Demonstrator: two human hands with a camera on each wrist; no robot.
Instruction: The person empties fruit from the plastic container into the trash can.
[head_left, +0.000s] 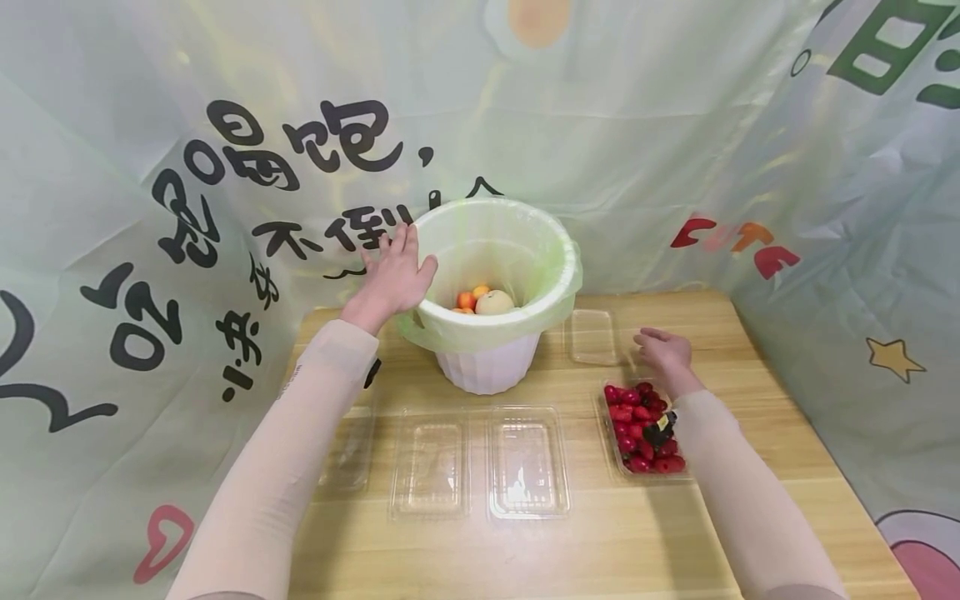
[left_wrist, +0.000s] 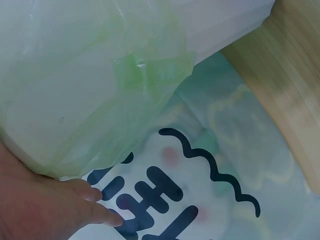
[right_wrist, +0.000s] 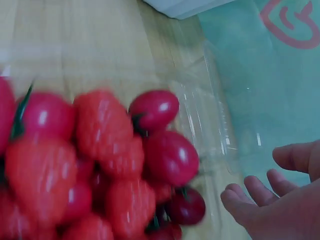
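My left hand (head_left: 396, 275) is at the left rim of a white bucket (head_left: 487, 371) lined with a thin green plastic bag (left_wrist: 145, 85); its fingers are extended and it holds nothing. Inside the bucket lie a pale round fruit (head_left: 495, 302) and several small orange fruits (head_left: 466, 300). My right hand (head_left: 666, 354), fingers relaxed and holding nothing, hovers just past the far end of a clear plastic box (head_left: 609, 433). Strawberries (right_wrist: 102, 122) and glossy cherry tomatoes (right_wrist: 171, 157) fill this box. In the right wrist view, the fingers (right_wrist: 257, 190) are beside the box's edge.
Two clear plastic trays, a left one (head_left: 397, 475) and a right one (head_left: 528, 510), lie in front of the bucket on the wooden table (head_left: 600, 550). Another clear tray (head_left: 352, 454) is partly behind my left sleeve. A clear lid-like piece (head_left: 592, 340) lies right of the bucket. Printed cloth (head_left: 637, 150) surrounds the table.
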